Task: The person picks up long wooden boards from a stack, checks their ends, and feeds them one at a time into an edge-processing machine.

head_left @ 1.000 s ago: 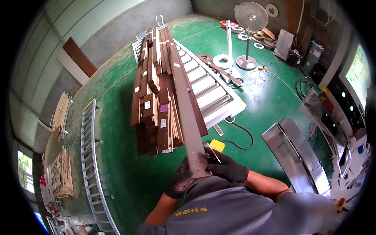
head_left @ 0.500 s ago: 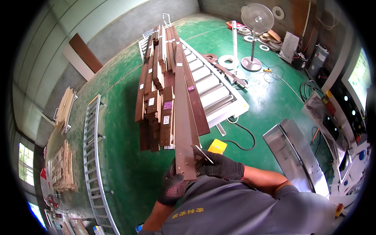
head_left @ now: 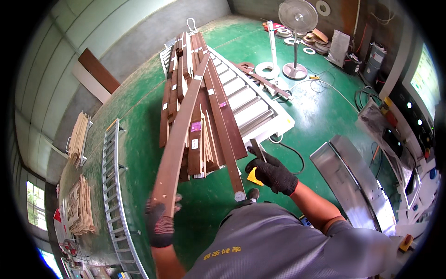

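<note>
Glossy green floor (head_left: 325,109) spread beneath a roller conveyor (head_left: 278,128), its smooth pale cylinders set crosswise in a white frame; on it lay a long stack of boards (head_left: 194,156), dark brown on their faces, with paler layered edges, some bearing white or purple labels. Farther off stood a fan (head_left: 298,17) with a round wire cage; a shiny, curved sheet-metal trough (head_left: 360,183) rose at the right, and a ladder-like silvery frame (head_left: 117,179) ran along the left.

Closed around the near end of a long, flat brown board (head_left: 179,144), the left hand (head_left: 160,221) wore a dark knit glove with reddish marks; the board slanted across the stack, its far end over the boards. Gloved too, the right hand (head_left: 274,174) was curled round a thin, flat, dark piece (head_left: 258,150), whose kind was hard to make out; behind those fingers showed part of a yellow object (head_left: 253,177), the rest hidden; the left fingertips were blurred, and the fisheye rim cut off the machine panel at the right.

Half a second earlier, both hands had been together before the torso, at a board's near end; now they were well apart, the left one out to the side.
</note>
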Available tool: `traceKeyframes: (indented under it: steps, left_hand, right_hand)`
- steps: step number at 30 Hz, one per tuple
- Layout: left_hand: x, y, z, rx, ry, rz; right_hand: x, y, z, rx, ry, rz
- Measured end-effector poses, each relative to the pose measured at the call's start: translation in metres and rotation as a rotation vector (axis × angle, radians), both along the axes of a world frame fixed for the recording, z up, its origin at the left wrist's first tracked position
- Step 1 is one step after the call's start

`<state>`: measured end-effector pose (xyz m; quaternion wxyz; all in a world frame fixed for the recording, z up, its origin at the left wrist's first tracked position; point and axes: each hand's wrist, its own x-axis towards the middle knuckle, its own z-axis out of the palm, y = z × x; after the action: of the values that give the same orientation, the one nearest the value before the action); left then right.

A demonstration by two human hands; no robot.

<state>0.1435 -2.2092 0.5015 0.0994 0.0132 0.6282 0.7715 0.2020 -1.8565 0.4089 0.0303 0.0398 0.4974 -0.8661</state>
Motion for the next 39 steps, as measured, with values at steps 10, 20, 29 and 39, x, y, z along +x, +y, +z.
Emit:
traceKeyframes:
  steps: [10,20,29,39]
  left_hand:
    - [-0.009,0.012,0.125,-1.153,1.442,-0.057]
    - [-0.029,0.183,0.152,-0.563,1.971,-0.186]
    - [-0.025,0.224,0.146,-0.375,1.931,-0.246]
    - [-0.010,0.234,0.127,-0.342,1.882,-0.265]
  right_hand:
    - [-0.010,0.015,0.033,0.181,0.289,-0.296]
    - [-0.010,-0.012,0.156,0.944,1.050,-0.706]
    - [0.002,0.005,0.152,1.048,0.912,-0.883]
    - [0.027,-0.005,0.143,1.043,0.709,-0.953]
